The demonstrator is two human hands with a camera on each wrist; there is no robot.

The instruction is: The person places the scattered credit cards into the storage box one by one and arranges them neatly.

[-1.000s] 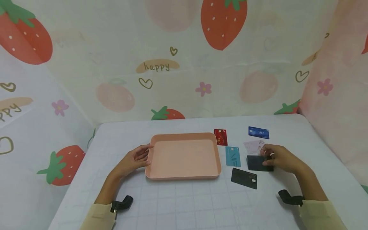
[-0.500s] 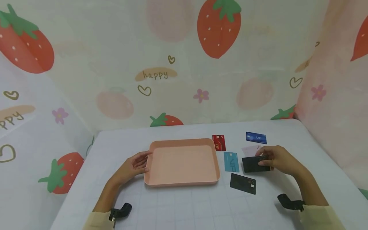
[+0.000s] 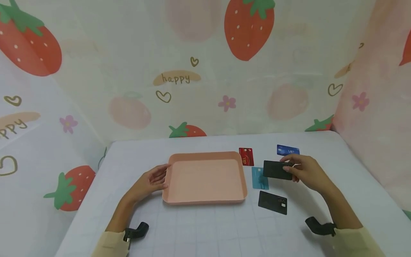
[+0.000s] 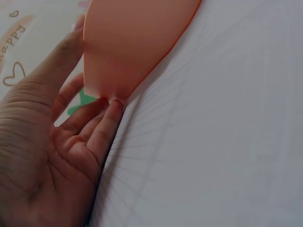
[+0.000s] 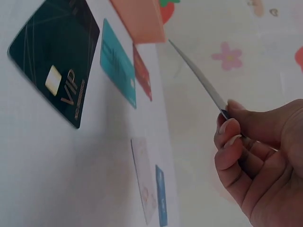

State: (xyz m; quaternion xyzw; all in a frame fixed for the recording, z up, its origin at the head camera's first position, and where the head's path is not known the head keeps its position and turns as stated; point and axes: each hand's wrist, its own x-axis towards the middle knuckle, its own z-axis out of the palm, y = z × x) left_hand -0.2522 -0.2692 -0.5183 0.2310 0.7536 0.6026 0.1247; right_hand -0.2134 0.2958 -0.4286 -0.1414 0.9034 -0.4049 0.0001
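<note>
My right hand [image 3: 306,172] pinches a black card [image 3: 277,170] between thumb and fingers. The right wrist view shows this card [image 5: 201,78] nearly edge-on, raised over the tabletop. In the head view it overlaps the corner of a teal VIP card [image 3: 258,181]. On the left, my other hand [image 3: 151,182] holds the left end of a shallow pink tray [image 3: 205,202], its fingers and thumb at the rim. A second black VIP card [image 3: 273,202] lies flat in front. A pale flowered card [image 5: 143,179], hidden in the head view, lies below my right hand.
A red VIP card [image 3: 246,157] lies right beside the tray's back right corner. Further right at the back is a blue card [image 3: 287,149], partly behind the right hand. The white table [image 3: 192,232] meets a strawberry-printed backdrop [image 3: 192,107].
My right hand has lifted the black card off the table and moved it left and farther back, turning over the spot of the pale card. The left hand stays at the tray.
</note>
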